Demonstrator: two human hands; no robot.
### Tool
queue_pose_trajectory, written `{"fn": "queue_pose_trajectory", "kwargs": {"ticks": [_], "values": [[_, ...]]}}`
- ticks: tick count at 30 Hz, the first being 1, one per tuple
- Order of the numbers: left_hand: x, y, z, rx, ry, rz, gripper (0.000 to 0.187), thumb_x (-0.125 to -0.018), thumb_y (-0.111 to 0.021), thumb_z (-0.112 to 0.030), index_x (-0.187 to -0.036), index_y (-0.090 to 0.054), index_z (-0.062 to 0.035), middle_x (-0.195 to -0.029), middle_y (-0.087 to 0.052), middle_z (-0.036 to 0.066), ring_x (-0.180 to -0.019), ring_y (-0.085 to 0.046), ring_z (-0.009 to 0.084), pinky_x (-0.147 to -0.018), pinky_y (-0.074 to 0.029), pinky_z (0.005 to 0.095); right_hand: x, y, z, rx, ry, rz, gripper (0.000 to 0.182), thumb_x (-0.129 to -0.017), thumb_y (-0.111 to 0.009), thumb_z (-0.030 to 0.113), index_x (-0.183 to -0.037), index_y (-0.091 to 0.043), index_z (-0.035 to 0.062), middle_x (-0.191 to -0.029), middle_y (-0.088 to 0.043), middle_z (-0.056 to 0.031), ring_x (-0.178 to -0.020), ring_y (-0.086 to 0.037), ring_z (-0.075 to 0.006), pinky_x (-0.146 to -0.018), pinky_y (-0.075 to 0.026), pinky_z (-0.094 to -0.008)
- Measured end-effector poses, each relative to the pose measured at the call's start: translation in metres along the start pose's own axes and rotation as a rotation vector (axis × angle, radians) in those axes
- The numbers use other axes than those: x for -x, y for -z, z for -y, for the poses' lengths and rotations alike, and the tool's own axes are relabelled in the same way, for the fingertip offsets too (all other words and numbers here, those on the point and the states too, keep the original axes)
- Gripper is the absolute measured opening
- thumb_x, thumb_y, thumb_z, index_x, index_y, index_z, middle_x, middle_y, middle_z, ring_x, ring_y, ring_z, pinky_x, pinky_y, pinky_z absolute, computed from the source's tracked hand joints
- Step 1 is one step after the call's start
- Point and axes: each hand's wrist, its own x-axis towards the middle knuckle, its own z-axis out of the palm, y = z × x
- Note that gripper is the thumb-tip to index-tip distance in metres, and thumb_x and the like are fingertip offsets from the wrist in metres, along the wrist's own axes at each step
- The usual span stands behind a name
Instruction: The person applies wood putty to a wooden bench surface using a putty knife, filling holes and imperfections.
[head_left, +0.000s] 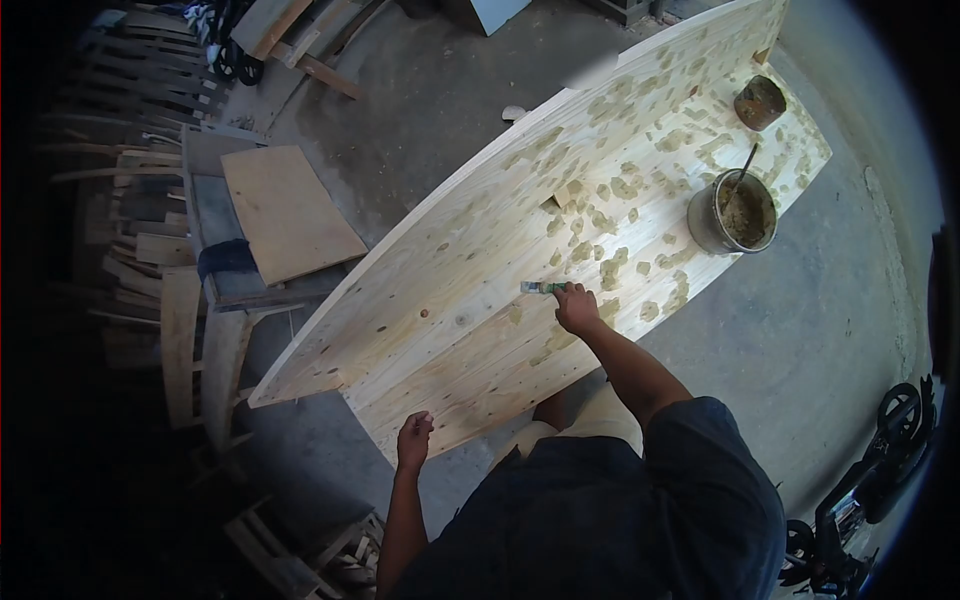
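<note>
My right hand point(578, 308) grips a putty knife point(541, 287) by its green handle, the blade pointing left, close over the pale wooden panel point(480, 370). Patches of brownish filler point(613, 268) dot the panel's far half and the curved upright board point(440, 240) joined along its length. At the panel's lower left edge is my left hand point(414, 438), fingers curled closed; what they hold, if anything, is hidden. A metal pot point(708, 222) of brown paste with a stick point(747, 162) in it stands on the right part, and a smaller brown-stained container point(759, 103) sits beyond it.
A workbench point(205, 215) with a flat plywood piece point(290, 212) on it stands to the left. Stacked timber point(140, 250) lies farther left. Black wheeled equipment point(860, 500) is at the lower right, on the concrete floor point(800, 330).
</note>
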Motion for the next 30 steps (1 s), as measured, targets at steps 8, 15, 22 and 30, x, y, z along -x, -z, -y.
{"fn": "queue_pose_trajectory", "kwargs": {"ticks": [8, 15, 22, 30], "values": [[0.03, -0.013, -0.126, -0.222, -0.127, 0.104, 0.028, -0.09, -0.058, -0.022, -0.11, -0.059, -0.0015, -0.102, -0.064, 0.008, -0.092, -0.059, 0.0145, -0.079, -0.048, 0.0284, -0.042, -0.047, -0.033, 0.043, 0.057, -0.093, 0.017, -0.081, -0.05, 0.017, -0.093, -0.056, 0.008, -0.098, -0.053, -0.0112, -0.096, -0.05, -0.0261, -0.084, -0.038, -0.0453], [-0.043, -0.069, -0.384, -0.214, -0.792, -0.126, 0.019, -0.091, -0.053, -0.016, -0.1, -0.062, -0.0021, -0.096, -0.063, 0.004, -0.085, -0.055, 0.0104, -0.076, -0.043, 0.0254, 0.05, 0.082, -0.09, -0.785, -0.207, -0.14, 0.03, -0.085, -0.048, 0.022, -0.106, -0.054, 0.0006, -0.1, -0.054, -0.0226, -0.092, -0.054, -0.0387, -0.086, -0.043, -0.042], [-0.17, -0.162, -0.516, -0.32, -0.944, -0.216, 0.038, -0.093, -0.048, -0.031, -0.092, -0.061, 0.0045, -0.09, -0.064, 0.011, -0.084, -0.056, 0.0176, -0.078, -0.043, 0.0294, 0.144, 0.252, -0.205, -0.773, -0.543, -0.585, 0.033, -0.088, -0.052, 0.021, -0.116, -0.055, 0.0037, -0.106, -0.06, -0.0214, -0.098, -0.058, -0.0357, -0.084, -0.046, -0.0392], [-0.164, -0.192, -0.529, -0.392, -0.733, -0.266, 0.069, -0.095, -0.029, -0.051, -0.092, -0.063, 0.0091, -0.084, -0.065, 0.019, -0.08, -0.059, 0.0297, -0.081, -0.043, 0.0368, 0.098, 0.306, -0.297, -0.227, -0.526, -0.266, 0.026, -0.082, -0.051, 0.015, -0.104, -0.063, 0.005, -0.093, -0.064, -0.0191, -0.09, -0.061, -0.0356, -0.078, -0.048, -0.0431]]}}
